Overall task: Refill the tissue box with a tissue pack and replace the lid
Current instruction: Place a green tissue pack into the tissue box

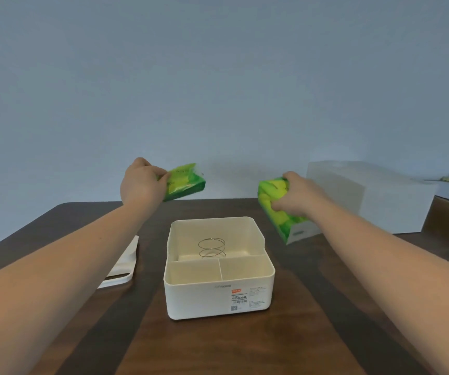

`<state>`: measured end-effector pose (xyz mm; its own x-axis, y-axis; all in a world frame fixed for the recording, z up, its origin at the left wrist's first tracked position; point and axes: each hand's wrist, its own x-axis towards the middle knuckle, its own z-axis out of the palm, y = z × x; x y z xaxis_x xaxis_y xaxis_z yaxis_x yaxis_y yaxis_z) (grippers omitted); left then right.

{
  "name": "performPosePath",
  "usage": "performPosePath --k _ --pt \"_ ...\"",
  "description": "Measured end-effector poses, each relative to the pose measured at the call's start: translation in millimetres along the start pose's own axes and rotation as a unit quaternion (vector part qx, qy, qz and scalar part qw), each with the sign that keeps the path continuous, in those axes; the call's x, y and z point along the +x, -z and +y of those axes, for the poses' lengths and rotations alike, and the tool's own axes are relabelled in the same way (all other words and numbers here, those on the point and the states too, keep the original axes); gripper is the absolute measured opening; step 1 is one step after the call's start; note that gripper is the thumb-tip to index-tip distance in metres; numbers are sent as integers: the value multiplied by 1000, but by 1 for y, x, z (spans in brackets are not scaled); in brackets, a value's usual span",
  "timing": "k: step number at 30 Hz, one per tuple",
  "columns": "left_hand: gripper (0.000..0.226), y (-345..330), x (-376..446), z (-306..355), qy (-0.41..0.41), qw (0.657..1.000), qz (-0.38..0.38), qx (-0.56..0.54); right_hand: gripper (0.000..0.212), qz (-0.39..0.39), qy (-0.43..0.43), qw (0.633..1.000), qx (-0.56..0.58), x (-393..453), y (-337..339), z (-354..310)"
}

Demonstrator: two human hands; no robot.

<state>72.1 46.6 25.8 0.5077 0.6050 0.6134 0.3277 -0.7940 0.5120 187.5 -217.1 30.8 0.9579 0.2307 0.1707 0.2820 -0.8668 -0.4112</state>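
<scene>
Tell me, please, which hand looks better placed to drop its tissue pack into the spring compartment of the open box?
Probably the right hand. Its green pack hangs just beside the box's right rim, tilted down toward the spring. The left hand holds its pack farther back.

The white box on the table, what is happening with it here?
A person is refilling the open tissue box. Each hand holds a green tissue pack above the table: the left hand one pack, the right hand another. The box holds only a wire spring. Its lid lies left of it.
</scene>
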Motion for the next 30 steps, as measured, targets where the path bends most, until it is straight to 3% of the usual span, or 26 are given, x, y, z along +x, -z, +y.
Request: performPosePath --k 11,15,19,27,30 --pt "30 -58 9 -44 3 987 -138 85 91 -26 175 982 62 4 -9 -76" --pt "28 -71 0 -52 -19 972 -183 143 88 -78 281 955 51 -10 -11 -87" --pt "24 -78 -6 -59 -18 959 -194 205 84 -179 370 911 17 -29 -12 -88" --pt "29 -68 -4 -75 -56 946 -233 220 83 -239 414 878 -34 -27 -18 -89" --pt "31 -58 -2 -80 -73 943 -231 227 83 -254 428 861 -107 -27 -20 -88"
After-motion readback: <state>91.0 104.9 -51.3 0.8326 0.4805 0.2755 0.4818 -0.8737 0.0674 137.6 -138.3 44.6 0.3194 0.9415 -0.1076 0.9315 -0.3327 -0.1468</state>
